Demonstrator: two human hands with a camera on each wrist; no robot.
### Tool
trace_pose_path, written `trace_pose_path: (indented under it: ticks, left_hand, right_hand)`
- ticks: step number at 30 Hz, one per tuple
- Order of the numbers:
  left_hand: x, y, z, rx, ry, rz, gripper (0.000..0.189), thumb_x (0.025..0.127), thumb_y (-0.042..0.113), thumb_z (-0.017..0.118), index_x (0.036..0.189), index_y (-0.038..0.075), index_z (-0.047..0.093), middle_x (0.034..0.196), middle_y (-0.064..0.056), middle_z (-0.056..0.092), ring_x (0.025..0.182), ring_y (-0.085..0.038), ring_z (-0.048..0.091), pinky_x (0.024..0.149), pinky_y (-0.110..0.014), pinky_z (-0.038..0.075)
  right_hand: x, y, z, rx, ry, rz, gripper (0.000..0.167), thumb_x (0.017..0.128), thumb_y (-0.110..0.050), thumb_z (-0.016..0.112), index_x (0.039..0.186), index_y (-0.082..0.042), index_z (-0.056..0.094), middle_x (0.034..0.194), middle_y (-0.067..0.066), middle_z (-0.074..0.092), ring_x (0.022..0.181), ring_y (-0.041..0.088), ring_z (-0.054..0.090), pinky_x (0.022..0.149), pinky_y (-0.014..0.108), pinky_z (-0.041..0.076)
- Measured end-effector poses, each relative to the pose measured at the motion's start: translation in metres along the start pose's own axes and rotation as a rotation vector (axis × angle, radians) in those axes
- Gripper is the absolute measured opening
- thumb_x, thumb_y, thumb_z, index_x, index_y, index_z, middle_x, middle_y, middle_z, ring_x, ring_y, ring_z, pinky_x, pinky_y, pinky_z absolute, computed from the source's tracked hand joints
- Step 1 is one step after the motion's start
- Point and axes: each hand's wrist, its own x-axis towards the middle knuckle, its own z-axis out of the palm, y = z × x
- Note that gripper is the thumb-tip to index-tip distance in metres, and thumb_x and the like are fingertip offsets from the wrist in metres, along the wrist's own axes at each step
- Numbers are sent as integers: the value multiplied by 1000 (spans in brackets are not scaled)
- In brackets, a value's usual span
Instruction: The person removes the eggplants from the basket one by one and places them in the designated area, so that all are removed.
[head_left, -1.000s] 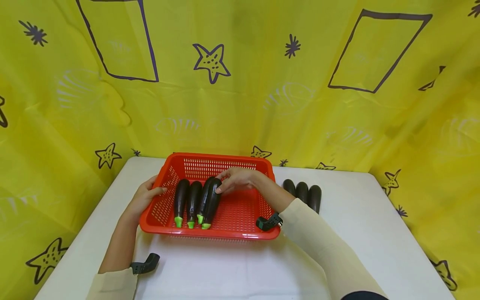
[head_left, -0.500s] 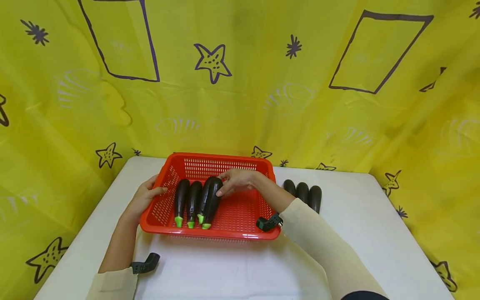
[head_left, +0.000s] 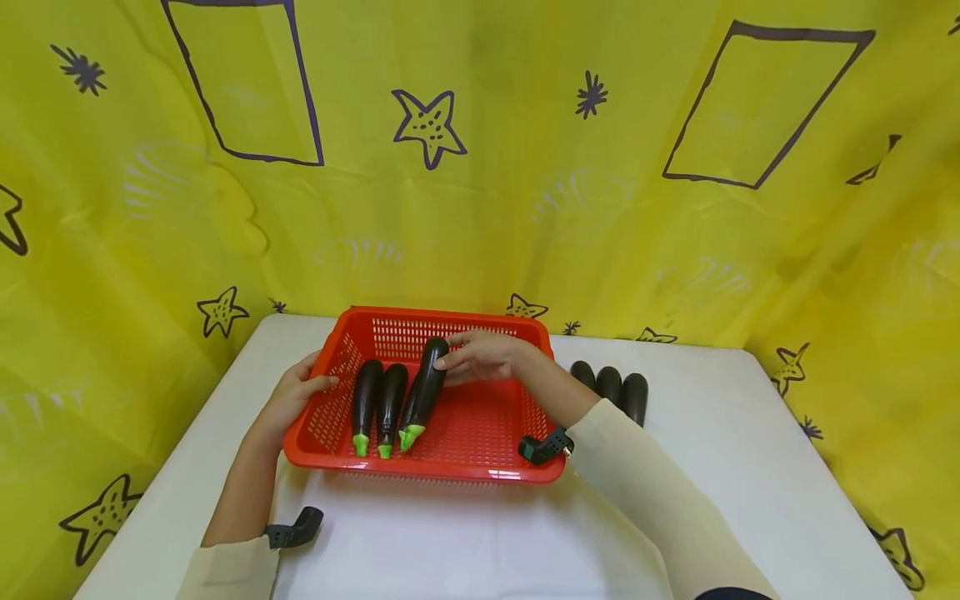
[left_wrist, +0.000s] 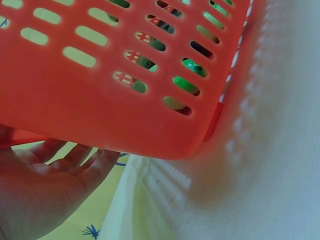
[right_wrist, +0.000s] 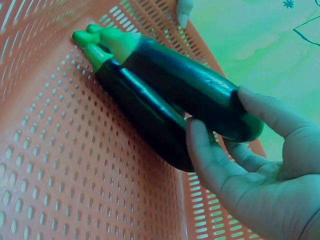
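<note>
A red slotted plastic basket (head_left: pixel 420 468) stands on the white table with several dark purple, green-stemmed eggplants inside. My left hand (head_left: pixel 294 396) grips its left rim, thumb over the edge; in the left wrist view the fingers show beyond the basket wall. With thumb and fingers, my right hand (head_left: pixel 480 357) pinches the blunt end of an eggplant (right_wrist: pixel 185 85), which tilts up above another eggplant (right_wrist: pixel 145 115). The lower one is mostly hidden in the head view. Left of them, two eggplants (head_left: pixel 367 396) lie side by side, stems toward the front.
Three dark eggplants (head_left: pixel 633 396) lie in a row on the white table (head_left: pixel 712 467) to the right, partly behind the right sleeve. The basket's right half shows bare red floor. A yellow patterned curtain (head_left: pixel 495 208) hangs around the back and sides.
My right hand has raised the blunt end of the pinched eggplant slightly, and its stem has shifted a little away from the front rim. The left hand stays on the basket.
</note>
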Motion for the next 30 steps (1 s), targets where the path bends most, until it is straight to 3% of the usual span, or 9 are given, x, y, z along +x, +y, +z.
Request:
trace_pose_path:
  ticks: [7, 16, 20, 30]
  left_hand:
    - [1, 1, 0, -2, -3, -2, 62, 103, 6, 50, 161, -2, 30, 138, -26, 54, 101, -16, 69, 83, -36, 62]
    - [2, 2, 1, 1, 2, -10, 63, 104, 6, 50, 163, -1, 29, 143, -29, 50, 101, -14, 67, 84, -34, 61]
    - [1, 2, 0, -8, 7, -9, 62, 104, 6, 50, 162, -1, 29, 138, -25, 54, 100, -14, 68, 83, -34, 61]
    - [1, 1, 1, -21, 6, 1, 62, 104, 6, 50, 161, -2, 31, 134, -22, 56, 99, -13, 68, 83, -32, 61]
  right_hand:
    - [-6, -10, 5, 21, 37, -15, 49, 103, 4, 59, 150, 4, 46, 129, 18, 59, 113, 34, 65, 110, 56, 45]
    - [-18, -20, 6, 32, 63, -40, 56, 104, -1, 58, 156, 2, 39, 133, 18, 55, 121, 35, 61, 109, 55, 46]
    - [-28, -25, 4, 35, 79, -43, 58, 104, -1, 56, 157, 3, 35, 134, 19, 53, 126, 38, 57, 111, 55, 44]
    - [-50, -25, -9, 8, 120, -88, 46, 105, -2, 56, 147, 11, 43, 125, 20, 58, 107, 31, 67, 111, 57, 42]
